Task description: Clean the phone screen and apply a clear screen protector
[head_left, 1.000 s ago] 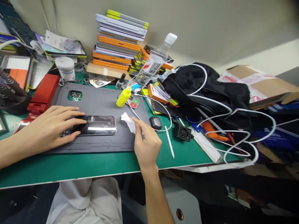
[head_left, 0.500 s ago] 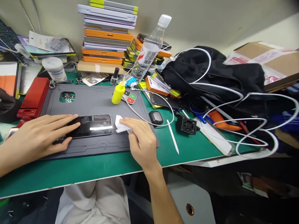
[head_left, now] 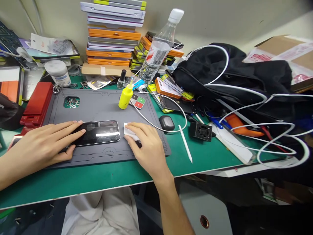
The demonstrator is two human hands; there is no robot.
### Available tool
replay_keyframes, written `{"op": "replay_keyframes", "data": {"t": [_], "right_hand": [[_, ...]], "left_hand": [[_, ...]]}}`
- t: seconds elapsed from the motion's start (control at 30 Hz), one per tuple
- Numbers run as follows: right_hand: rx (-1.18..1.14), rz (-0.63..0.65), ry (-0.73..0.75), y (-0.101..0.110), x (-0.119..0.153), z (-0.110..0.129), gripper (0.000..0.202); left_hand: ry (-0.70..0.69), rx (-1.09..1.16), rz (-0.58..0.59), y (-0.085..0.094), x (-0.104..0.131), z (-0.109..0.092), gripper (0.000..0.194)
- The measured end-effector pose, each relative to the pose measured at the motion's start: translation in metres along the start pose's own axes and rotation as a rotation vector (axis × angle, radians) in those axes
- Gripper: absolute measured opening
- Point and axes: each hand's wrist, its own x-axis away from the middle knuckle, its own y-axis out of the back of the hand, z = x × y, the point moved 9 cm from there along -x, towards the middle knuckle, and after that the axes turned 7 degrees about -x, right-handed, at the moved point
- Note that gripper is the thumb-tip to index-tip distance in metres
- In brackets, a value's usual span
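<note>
A smartphone lies screen up on the dark grey work mat, its glossy black glass reflecting a bright strip. Across its left end my left hand rests with fingers stretched out, two fingertips on the glass and the thumb by the near edge. Just right of the phone, my right hand pinches a crumpled white wipe against the mat, the fingers partly covering it. Further back on the mat stands a yellow dropper bottle.
A white cable loops past a black earbud case and a white stylus. Behind stand a water bottle and stacked cases. A small black fan and black bag lie right; a red tool lies left.
My right hand has turned and its fingers have closed further over the wipe, which now shows less. The left hand and phone keep their places; the view has shifted slightly.
</note>
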Motion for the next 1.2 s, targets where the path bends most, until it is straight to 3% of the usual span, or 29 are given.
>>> {"op": "replay_keyframes", "data": {"t": [0.23, 0.33, 0.4, 0.57, 0.63, 0.8, 1.03, 1.2], "right_hand": [[0.034, -0.262, -0.052, 0.023, 0.005, -0.008, 0.034], [0.064, -0.299, -0.001, 0.029, 0.006, -0.001, 0.041], [0.049, -0.235, 0.062, 0.025, 0.004, 0.007, 0.046], [0.015, 0.083, 0.178, -0.004, -0.002, 0.024, 0.050], [0.025, 0.141, 0.195, -0.010, -0.003, 0.025, 0.048], [0.035, 0.193, 0.200, -0.015, -0.001, 0.026, 0.044], [0.042, 0.216, 0.155, -0.015, -0.001, 0.025, 0.044], [0.033, 0.177, 0.201, -0.012, -0.002, 0.028, 0.041]], "left_hand": [[-0.060, -0.063, 0.014, 0.005, -0.004, -0.008, 0.102], [-0.065, -0.045, 0.011, 0.008, -0.004, -0.009, 0.099], [-0.059, -0.044, 0.029, 0.008, -0.004, -0.007, 0.101], [-0.042, -0.033, 0.066, 0.003, -0.001, -0.003, 0.110], [-0.041, -0.018, 0.062, 0.002, -0.001, -0.003, 0.110], [-0.049, -0.038, 0.077, 0.002, -0.002, -0.005, 0.109], [-0.083, -0.069, 0.057, 0.006, -0.002, -0.009, 0.074], [-0.102, -0.072, 0.047, 0.008, -0.003, -0.011, 0.072]]}}
